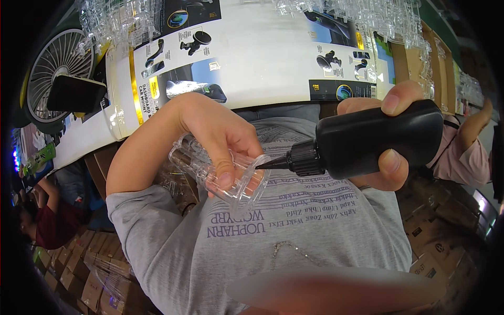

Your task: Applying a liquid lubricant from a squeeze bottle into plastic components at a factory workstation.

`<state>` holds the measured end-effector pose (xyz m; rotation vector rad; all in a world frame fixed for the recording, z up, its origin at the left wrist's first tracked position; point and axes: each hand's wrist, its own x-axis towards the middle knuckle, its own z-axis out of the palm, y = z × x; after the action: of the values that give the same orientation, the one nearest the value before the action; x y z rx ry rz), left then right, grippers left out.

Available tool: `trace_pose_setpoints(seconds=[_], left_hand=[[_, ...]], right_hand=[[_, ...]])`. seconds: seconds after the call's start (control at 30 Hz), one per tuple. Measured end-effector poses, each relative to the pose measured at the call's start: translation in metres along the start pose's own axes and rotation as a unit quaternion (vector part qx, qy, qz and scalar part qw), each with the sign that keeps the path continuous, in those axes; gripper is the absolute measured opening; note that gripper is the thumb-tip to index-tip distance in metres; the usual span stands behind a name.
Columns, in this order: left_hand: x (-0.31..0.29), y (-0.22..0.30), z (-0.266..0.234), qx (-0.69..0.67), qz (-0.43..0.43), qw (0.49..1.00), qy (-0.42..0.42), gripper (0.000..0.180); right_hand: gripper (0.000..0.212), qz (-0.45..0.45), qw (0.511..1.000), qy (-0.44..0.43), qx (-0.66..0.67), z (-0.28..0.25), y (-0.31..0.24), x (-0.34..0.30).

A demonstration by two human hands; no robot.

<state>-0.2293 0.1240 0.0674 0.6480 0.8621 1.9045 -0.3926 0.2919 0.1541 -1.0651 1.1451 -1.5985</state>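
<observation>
In front of my chest, my left hand (pixel 226 142) grips a clear plastic part (pixel 233 184), roughly tube-shaped with a flared round rim toward the right. Its thumb presses on the side and the fingers curl behind. My right hand (pixel 391 136) is wrapped round a black squeeze bottle (pixel 378 139), tipped on its side with the nozzle to the left. The thin black nozzle (pixel 275 164) reaches the rim of the clear part; whether it touches is hard to tell. No liquid can be made out.
Beyond my hands lies a white table (pixel 262 58) covered with printed card. Piles of clear plastic parts (pixel 123 23) stand at its far left and far right (pixel 378 21). A fan (pixel 60 73) and dark phone-like object (pixel 76 94) sit left. Cartons (pixel 84 278) and other people flank me.
</observation>
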Motion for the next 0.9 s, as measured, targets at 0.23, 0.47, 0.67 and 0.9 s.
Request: trace_pose_setpoints(seconds=[0.23,0.47,0.67,0.9], left_hand=[[0.002,-0.002,0.001,-0.018,-0.002,1.000,0.004,0.040],[0.003,-0.005,-0.002,-0.009,0.011,1.000,0.000,0.037],[0.001,0.002,-0.005,0.010,0.010,1.000,-0.013,0.038],[-0.012,0.001,-0.001,-0.071,0.022,0.997,0.023,0.045]], right_hand=[[0.047,-0.051,0.998,-0.034,0.030,-0.003,0.009,0.001],[0.048,-0.051,0.996,-0.051,0.045,-0.004,0.011,0.003],[0.048,-0.032,0.997,-0.015,0.072,0.000,0.014,0.004],[0.050,0.030,0.957,0.123,0.259,0.009,0.045,0.016]])
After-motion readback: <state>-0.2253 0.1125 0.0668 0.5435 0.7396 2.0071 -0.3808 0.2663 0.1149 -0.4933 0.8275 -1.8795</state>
